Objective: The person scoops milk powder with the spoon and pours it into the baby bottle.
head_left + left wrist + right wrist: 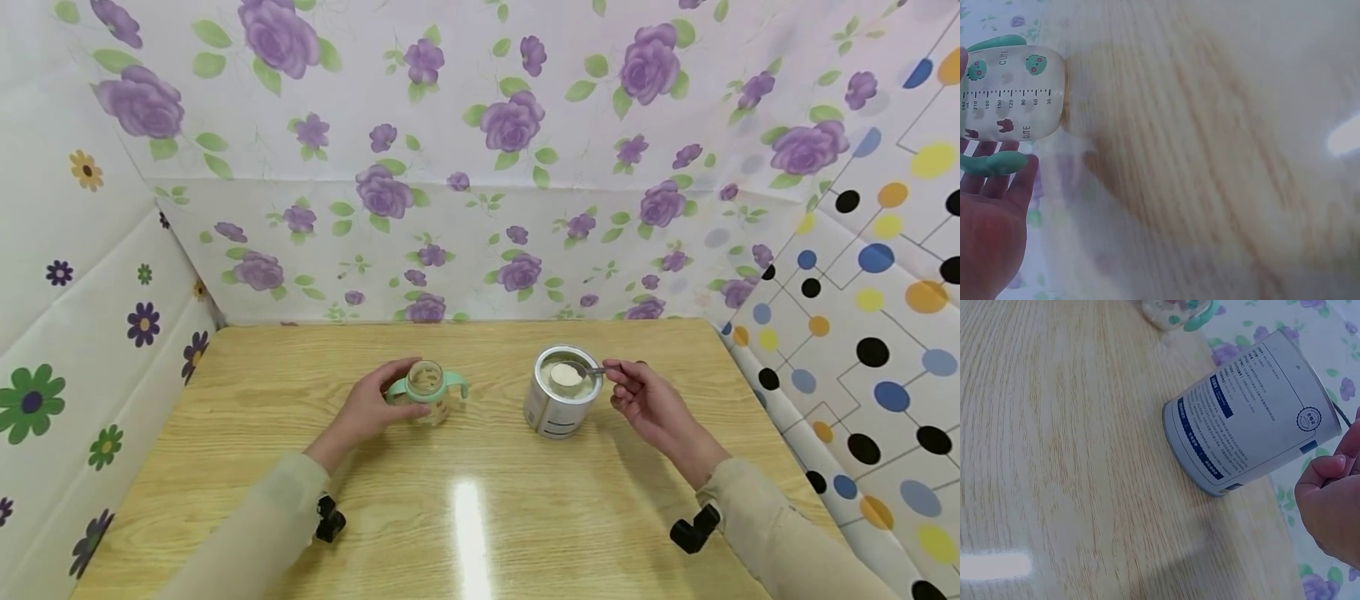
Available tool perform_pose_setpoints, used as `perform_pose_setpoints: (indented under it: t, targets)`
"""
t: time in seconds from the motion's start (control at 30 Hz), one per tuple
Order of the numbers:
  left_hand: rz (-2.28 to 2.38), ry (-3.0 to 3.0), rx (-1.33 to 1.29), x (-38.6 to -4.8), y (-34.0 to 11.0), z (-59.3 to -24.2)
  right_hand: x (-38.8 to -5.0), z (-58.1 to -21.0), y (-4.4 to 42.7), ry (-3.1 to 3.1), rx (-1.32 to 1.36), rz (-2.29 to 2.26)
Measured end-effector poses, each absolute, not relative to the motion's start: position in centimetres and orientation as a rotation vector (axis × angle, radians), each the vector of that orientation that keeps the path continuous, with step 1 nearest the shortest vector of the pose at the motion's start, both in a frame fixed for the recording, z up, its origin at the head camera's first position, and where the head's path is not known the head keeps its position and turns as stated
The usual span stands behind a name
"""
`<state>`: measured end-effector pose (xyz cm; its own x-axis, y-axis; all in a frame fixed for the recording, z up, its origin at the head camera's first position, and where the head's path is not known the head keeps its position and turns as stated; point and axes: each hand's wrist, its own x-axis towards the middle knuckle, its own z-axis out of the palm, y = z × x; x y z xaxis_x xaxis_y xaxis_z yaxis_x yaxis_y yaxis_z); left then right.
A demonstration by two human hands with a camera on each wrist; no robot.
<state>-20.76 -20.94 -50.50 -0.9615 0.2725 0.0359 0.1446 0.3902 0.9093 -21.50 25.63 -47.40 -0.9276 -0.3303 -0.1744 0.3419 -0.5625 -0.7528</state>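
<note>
A clear baby bottle [427, 380] without a lid, with mint green handles, stands upright on the table; the left wrist view shows its measuring scale. My left hand [378, 402] curls round the bottle's left side, thumb in front, fingers behind. To the right stands an open tin [559, 410] with a printed label [1241, 412]. My right hand [654, 407] pinches the dark handle of a spoon [594, 371] at the tin's right rim. The spoon's bowl, heaped with pale powder [566, 375], is over the tin's opening. In the right wrist view the fingers partly hide the handle.
The wooden table [480, 467] reaches back to a wall covered in purple-flowered cloth [450, 250]. Cloth with coloured dots [873, 350] hangs at the right, and cloth with scattered flowers [75, 333] at the left. A bright reflection lies on the table's front middle.
</note>
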Motion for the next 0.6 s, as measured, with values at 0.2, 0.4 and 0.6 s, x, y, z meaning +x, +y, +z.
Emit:
perform_pose_setpoints:
  t: [0.2, 0.4, 0.6]
  targets:
    - [1.659, 2.503, 0.382, -20.9, -20.9, -50.9, -21.4, -47.3, 25.7, 1.197, 0.008, -2.493]
    - [1.672, 2.492, 0.383, -20.9, -20.8, -51.0, -21.4, -47.1, 25.8, 1.198, -0.005, -2.495]
    - [1.661, 2.491, 0.367, -20.9, -20.9, -51.1, -21.4, -46.3, 25.9, 1.198, 0.007, -2.501]
